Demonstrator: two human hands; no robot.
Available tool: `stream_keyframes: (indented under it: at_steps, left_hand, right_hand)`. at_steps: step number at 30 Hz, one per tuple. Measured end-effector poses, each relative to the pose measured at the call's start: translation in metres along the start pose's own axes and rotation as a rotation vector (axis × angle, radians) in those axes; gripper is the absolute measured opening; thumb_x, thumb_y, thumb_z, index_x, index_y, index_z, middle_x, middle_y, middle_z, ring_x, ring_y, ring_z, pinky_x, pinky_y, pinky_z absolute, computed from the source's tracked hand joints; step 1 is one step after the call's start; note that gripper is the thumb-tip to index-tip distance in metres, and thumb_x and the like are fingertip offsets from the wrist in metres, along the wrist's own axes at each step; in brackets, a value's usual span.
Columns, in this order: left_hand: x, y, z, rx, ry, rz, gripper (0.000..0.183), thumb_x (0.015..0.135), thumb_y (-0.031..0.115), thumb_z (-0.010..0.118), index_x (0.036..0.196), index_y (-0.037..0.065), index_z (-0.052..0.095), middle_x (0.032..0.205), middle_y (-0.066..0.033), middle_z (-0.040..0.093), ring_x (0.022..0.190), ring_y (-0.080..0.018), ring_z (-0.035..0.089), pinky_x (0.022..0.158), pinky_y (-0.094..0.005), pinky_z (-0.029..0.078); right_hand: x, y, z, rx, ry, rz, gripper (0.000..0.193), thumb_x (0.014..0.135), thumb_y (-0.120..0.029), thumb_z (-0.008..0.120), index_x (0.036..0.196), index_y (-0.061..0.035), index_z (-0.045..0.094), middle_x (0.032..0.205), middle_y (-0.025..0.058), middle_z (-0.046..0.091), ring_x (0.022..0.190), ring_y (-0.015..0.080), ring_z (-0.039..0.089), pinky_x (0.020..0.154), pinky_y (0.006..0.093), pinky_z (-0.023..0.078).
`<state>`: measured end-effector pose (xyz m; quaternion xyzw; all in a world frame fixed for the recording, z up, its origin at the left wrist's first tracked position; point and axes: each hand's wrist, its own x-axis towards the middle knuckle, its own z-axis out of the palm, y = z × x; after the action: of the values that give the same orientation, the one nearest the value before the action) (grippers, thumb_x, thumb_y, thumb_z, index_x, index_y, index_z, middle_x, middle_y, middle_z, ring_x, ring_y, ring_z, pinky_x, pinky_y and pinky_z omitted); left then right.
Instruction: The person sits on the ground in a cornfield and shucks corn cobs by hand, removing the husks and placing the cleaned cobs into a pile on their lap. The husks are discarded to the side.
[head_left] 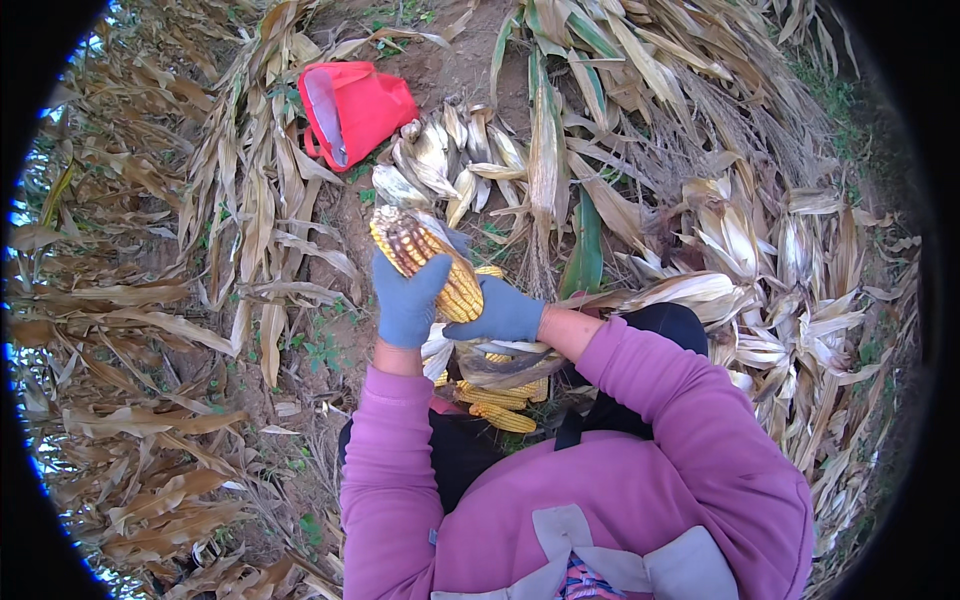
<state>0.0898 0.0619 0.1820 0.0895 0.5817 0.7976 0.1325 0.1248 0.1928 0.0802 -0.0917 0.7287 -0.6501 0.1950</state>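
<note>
An ear of corn, yellow with dark reddish-brown kernels near its upper end, is held tilted in front of me. My left hand, in a grey glove, grips its left side with the thumb across the kernels. Around the lower end closes my right hand, also gloved in grey; its fingertips are partly hidden behind the cob. Pale, dry husk hangs just below my right hand. Under it, between my legs, lie several bare yellow corn ears.
Beyond my hands, several ears in pale husks lie on the soil beside a red bag. Dry corn stalks heap up at the far right, with loose husks on the right. Dry leaves cover the left side.
</note>
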Motion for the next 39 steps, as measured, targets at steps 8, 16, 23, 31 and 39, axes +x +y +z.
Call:
stream_keyframes:
  at_steps: [8,16,23,31,39]
  left_hand:
    - [-0.011,-0.015,0.018,0.718,-0.079,0.371,0.059,0.058,0.023,0.085,0.107,0.005,0.056,0.097,-0.0121,0.061,0.082,-0.0239,0.063,0.073,-0.0328,0.051]
    - [0.018,-0.034,-0.111,0.792,0.249,-0.07,0.061,0.069,0.032,0.079,0.112,-0.001,0.051,0.106,-0.016,0.061,0.085,-0.0229,0.062,0.077,-0.0319,0.049]
    - [0.01,-0.071,-0.1,1.3,-0.213,-0.233,0.077,0.072,0.043,0.074,0.132,0.004,0.045,0.121,-0.0226,0.056,0.115,-0.0336,0.053,0.099,-0.0388,0.04]
    - [0.012,-0.039,-0.073,1.297,-0.211,-0.27,0.057,0.081,0.043,0.065,0.125,0.009,0.052,0.112,-0.0182,0.062,0.104,-0.0296,0.061,0.087,-0.0373,0.047]
    - [0.033,-0.109,-0.123,1.384,-0.131,-0.427,0.036,0.083,0.035,0.059,0.103,0.006,0.065,0.096,-0.0186,0.066,0.094,-0.0306,0.064,0.083,-0.0377,0.048]
  right_hand:
    - [-0.005,0.006,-0.016,-0.955,-0.016,-0.033,0.037,0.079,-0.03,0.063,0.107,-0.0068,0.058,0.093,0.0157,0.066,0.084,0.0278,0.065,0.071,0.0369,0.052]
    - [0.007,-0.021,-0.114,-0.514,0.713,-0.137,0.03,0.076,-0.032,0.065,0.099,-0.0128,0.061,0.09,0.0105,0.067,0.083,0.0258,0.066,0.075,0.0334,0.05]
    - [-0.085,-0.079,-0.208,-0.933,0.981,-0.288,0.025,0.08,-0.022,0.066,0.102,-0.0116,0.06,0.092,0.0086,0.068,0.083,0.0255,0.067,0.072,0.0328,0.051]
    - [-0.393,-0.024,-0.353,-1.798,1.126,1.087,0.033,0.08,-0.02,0.058,0.113,-0.0172,0.06,0.112,0.013,0.061,0.102,0.0294,0.059,0.087,0.0401,0.045]
    - [-0.241,-0.01,-0.242,-1.116,0.94,0.012,0.029,0.082,-0.013,0.064,0.108,-0.0028,0.058,0.117,0.0141,0.058,0.11,0.0299,0.056,0.094,0.0346,0.042]
